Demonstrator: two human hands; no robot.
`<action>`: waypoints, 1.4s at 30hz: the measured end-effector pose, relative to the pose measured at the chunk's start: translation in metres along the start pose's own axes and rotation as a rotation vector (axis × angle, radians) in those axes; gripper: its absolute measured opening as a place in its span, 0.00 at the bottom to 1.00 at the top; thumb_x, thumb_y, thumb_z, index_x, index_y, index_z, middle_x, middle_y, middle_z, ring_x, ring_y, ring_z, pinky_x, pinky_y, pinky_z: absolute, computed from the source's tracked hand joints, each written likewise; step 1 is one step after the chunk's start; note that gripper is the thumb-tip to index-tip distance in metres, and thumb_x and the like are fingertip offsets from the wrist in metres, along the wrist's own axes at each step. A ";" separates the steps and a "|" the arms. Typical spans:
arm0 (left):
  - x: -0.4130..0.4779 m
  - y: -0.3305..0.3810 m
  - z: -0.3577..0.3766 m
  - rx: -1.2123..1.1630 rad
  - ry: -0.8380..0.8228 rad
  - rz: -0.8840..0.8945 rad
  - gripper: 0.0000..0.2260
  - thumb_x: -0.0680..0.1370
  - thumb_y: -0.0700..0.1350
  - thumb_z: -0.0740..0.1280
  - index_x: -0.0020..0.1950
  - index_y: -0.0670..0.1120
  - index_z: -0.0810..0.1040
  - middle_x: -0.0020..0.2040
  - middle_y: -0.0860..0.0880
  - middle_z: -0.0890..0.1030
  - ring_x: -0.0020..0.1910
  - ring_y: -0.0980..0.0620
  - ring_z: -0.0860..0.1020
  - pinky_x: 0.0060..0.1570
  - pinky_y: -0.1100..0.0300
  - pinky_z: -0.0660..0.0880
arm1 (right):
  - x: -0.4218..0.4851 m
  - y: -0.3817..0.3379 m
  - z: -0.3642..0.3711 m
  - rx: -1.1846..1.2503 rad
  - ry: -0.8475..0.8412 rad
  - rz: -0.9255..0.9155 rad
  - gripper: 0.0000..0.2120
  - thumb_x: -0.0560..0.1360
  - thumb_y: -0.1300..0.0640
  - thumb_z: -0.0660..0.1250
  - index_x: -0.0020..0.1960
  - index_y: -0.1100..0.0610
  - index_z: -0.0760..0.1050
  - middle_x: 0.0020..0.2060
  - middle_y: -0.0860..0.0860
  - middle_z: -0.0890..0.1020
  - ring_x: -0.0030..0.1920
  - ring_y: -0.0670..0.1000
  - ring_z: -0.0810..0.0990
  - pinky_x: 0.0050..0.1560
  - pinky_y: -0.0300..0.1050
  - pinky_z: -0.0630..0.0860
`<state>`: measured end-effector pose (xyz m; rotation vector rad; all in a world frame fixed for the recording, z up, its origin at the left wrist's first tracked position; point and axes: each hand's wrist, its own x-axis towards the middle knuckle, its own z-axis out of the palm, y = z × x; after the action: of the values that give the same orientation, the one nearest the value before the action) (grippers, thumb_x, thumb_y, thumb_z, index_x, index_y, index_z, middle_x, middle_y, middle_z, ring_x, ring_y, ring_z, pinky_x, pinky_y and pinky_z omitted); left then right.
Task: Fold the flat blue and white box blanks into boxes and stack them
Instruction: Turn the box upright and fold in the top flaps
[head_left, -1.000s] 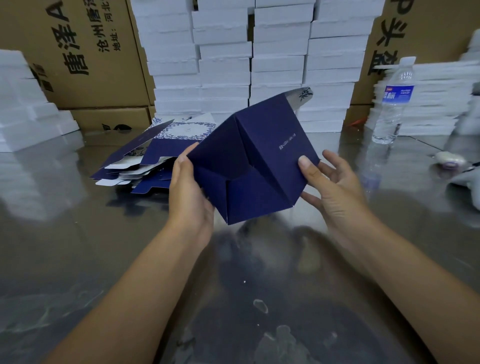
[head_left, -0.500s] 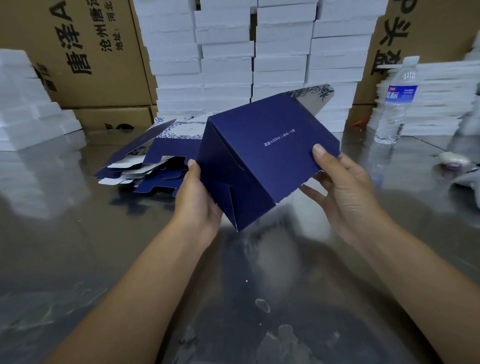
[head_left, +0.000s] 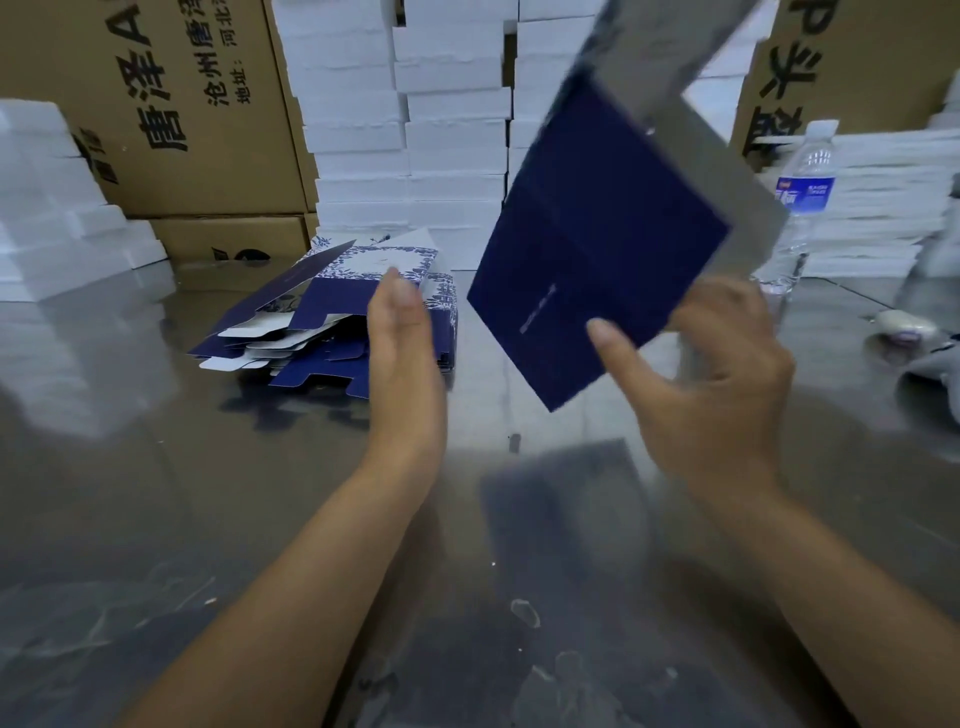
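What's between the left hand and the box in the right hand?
Nothing: in the head view a bare gap of shiny table separates the open left hand from the blue box held by the right hand.

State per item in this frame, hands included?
Blue box: folded up, tilted, off the table, motion-blurred.
Right hand: thumb on the box's lower edge, gripping it.
Left hand: open, off the box.
Flat blanks: unfolded, loose pile on the table.
Water bottle: upright, capped.
Foam blocks: stacked.
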<state>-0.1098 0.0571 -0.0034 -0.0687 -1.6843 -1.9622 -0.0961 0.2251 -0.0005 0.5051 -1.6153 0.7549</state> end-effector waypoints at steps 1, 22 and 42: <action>-0.003 -0.001 0.001 0.054 -0.052 0.072 0.25 0.77 0.66 0.53 0.71 0.59 0.62 0.67 0.61 0.70 0.65 0.66 0.69 0.65 0.66 0.65 | -0.003 0.000 0.001 -0.087 -0.029 -0.111 0.11 0.71 0.55 0.72 0.33 0.57 0.76 0.34 0.48 0.79 0.41 0.52 0.75 0.49 0.51 0.72; -0.016 -0.001 0.000 0.229 -0.316 0.420 0.53 0.63 0.58 0.76 0.73 0.64 0.38 0.73 0.57 0.59 0.73 0.57 0.61 0.70 0.48 0.65 | 0.005 -0.007 -0.008 -0.283 -0.509 -0.429 0.08 0.70 0.55 0.70 0.39 0.60 0.81 0.37 0.54 0.82 0.42 0.57 0.80 0.46 0.50 0.71; -0.023 0.003 0.005 0.348 -0.446 0.596 0.56 0.60 0.57 0.79 0.73 0.63 0.41 0.76 0.49 0.56 0.75 0.53 0.57 0.71 0.54 0.62 | 0.052 -0.021 -0.005 -0.388 -0.869 0.117 0.08 0.75 0.59 0.59 0.52 0.51 0.71 0.49 0.52 0.78 0.44 0.53 0.74 0.42 0.45 0.72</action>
<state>-0.0904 0.0697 -0.0087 -0.8277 -1.9587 -1.2499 -0.0878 0.2187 0.0550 0.4819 -2.5475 0.2752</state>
